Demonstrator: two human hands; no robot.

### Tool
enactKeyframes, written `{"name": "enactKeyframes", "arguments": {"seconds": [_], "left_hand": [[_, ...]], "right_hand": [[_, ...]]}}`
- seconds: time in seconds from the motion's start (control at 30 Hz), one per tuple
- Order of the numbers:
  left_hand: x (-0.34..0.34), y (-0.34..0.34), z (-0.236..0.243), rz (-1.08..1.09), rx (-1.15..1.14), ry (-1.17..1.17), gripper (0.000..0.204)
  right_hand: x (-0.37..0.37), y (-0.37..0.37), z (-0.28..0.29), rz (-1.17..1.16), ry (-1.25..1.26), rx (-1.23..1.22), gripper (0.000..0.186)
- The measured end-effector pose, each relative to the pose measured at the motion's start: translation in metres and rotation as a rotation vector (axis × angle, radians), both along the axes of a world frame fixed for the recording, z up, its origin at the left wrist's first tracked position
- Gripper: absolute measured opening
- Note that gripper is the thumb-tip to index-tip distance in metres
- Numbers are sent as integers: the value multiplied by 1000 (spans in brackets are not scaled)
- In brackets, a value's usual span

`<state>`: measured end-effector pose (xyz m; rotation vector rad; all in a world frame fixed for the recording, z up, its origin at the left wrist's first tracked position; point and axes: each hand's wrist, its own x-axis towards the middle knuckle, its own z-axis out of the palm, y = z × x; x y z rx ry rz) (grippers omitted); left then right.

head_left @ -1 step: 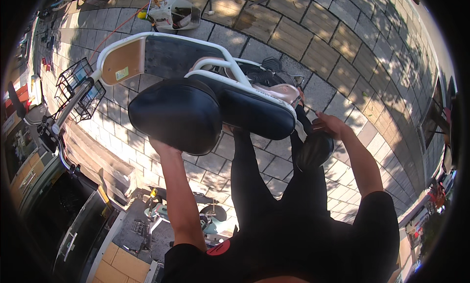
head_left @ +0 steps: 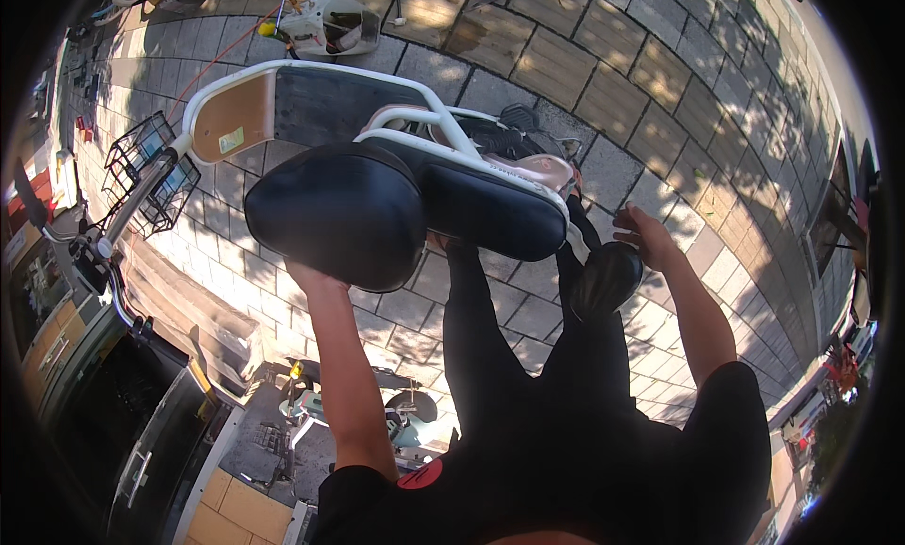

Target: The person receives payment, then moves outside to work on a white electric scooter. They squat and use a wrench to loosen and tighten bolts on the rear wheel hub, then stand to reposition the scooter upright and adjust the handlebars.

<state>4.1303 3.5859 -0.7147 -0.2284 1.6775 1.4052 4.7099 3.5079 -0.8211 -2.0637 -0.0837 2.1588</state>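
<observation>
A white-framed electric bike stands across my view, with a large black saddle (head_left: 335, 215) and a longer black rear seat (head_left: 495, 210) behind it. My left hand (head_left: 317, 281) is against the near lower edge of the saddle, its fingers hidden beneath. A rounded black backrest pad (head_left: 606, 283) stands at the rear end of the bike. Just beyond that pad my right hand (head_left: 649, 239) is raised with its fingers apart, and nothing shows in it. My legs are close to the bike's near side.
A black wire basket (head_left: 151, 173) sits by the handlebar (head_left: 123, 305) at the left. Another light-coloured vehicle part (head_left: 335, 24) lies on the paving farther off. A second two-wheeler (head_left: 410, 418) stands behind my left arm. Stone steps (head_left: 189, 314) border the left side.
My right hand has shifted slightly and its fingers have lifted and spread beyond the backrest pad. My left hand stays at the saddle. The whole view has shifted a little.
</observation>
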Motion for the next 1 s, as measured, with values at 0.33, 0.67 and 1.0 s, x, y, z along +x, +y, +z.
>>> {"name": "enactKeyframes", "arguments": {"seconds": [0.33,0.67,1.0], "left_hand": [[62,69,46,-7,-51,-97,60],[60,100,31,-180,119,-221,62],[28,107,-3,-78,123,-213,65]], "right_hand": [[-84,-49,76,144,-1115,400,100],[-79,-3,81,275,-1224,327,98],[-79,13,80,299,-1227,379,91]]}}
